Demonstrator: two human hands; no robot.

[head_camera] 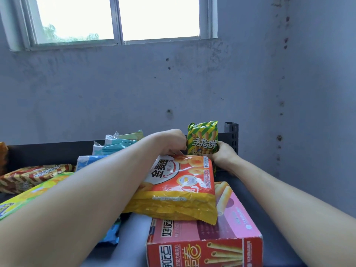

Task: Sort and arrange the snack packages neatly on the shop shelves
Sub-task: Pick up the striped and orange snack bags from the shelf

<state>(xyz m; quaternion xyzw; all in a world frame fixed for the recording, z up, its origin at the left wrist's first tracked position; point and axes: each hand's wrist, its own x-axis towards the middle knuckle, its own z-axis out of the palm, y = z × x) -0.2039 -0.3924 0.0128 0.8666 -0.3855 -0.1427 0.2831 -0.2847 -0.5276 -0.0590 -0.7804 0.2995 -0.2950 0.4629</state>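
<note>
Standing the small green-and-yellow striped foil snack packet (202,138) upright in the far right corner of the dark grey metal shelf (248,191), I have both hands on it so it does not tip. My left hand (171,142) pinches its left edge, fingers curled closed on the foil, and my right hand (223,152) cups its lower right side, partly closed around the base. The packet sits just in front of the shelf's back rail and beside the slotted grey corner post (232,134); I judge that corner gives it two sides to lean on, which is why I am setting it there with its front label facing me.

Nearer to me, a large orange-and-yellow plastic bag of round biscuits (179,187) lies flat and slightly tilted, resting on top of a pink-and-red cardboard box of wafer rolls (208,241), so those two are stacked rather than lined up. Under my left forearm lie a yellow-green packet (28,195), a red-and-gold striped wrapper (32,175) and pale blue-and-white bags (113,149), all lying loosely and overlapping.

The shelf itself works as an open tray with a low back edge; its right-hand strip beside the box is bare. Most packages still look unsorted to me.
</note>
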